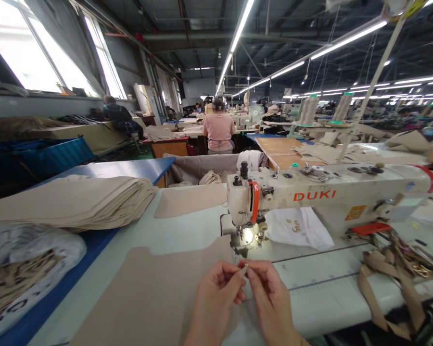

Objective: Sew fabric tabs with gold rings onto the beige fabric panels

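My left hand (216, 300) and my right hand (269, 300) meet in front of the sewing machine (328, 197), fingertips pinched together on a small pale piece (244, 269) too small to name. They hover just below the lit needle area (248, 236). A large beige fabric panel (147, 293) lies flat on the table under my left hand.
A stack of beige fabric pieces (72, 202) sits at the left, with a white bag (25, 269) of strips in front. Beige straps (393, 278) trail at the right. A white cloth with small metal parts (298, 228) lies behind the needle. A person in pink (219, 129) sits ahead.
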Demonstrator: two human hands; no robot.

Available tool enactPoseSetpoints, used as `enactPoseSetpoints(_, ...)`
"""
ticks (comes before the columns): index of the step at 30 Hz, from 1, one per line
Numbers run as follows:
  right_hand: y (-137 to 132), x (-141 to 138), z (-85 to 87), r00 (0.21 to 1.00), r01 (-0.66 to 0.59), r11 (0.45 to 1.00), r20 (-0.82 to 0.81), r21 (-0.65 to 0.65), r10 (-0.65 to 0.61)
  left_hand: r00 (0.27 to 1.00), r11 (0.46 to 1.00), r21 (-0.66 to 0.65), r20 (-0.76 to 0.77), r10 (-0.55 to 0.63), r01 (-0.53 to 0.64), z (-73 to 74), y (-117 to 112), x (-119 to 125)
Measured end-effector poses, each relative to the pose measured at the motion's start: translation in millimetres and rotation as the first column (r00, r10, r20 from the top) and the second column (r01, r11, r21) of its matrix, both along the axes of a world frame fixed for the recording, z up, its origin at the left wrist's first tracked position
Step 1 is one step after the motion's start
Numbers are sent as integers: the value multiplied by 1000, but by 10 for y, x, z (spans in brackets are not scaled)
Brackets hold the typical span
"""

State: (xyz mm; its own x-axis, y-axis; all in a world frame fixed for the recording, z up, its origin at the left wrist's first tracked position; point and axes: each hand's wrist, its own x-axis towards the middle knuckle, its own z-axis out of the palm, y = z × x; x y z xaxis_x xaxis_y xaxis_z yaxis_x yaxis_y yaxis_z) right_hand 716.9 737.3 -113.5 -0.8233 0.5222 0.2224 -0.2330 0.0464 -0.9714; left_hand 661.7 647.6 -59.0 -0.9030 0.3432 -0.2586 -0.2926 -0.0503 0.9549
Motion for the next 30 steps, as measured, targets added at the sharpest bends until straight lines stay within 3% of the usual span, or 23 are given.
enactPoseSetpoints(5, 93, 11, 72, 997, 36, 991, -71, 127, -28, 998, 998, -24, -24, -54, 53, -12, -62, -52)
enactPoseSetpoints(13, 214, 29, 207, 971, -228, 974, 73, 15, 226, 918, 923, -269, -211, -335, 275, 55, -288, -137)
enactPoseSetpoints(16, 202, -2, 212, 951, -286, 952, 91, -109, 296, 921, 922, -204, -144, -362, 330, 40, -327, -178)
enactPoseSetpoints(21, 134, -43, 191, 961, -242, 898, 39, -369, 274, 938, 951, 98, 161, -306, 293, -69, -354, -152)
enactPoseSetpoints(25, 105, -32, 259, 961, -236, 892, 44, -385, 273, 909, 935, 169, 232, -346, 313, -129, -342, -116)
enactPoseSetpoints(30, 97, -2, 377, 950, -263, 886, 56, -382, 306, 918, 933, 140, 182, -353, 331, -38, -317, -132)
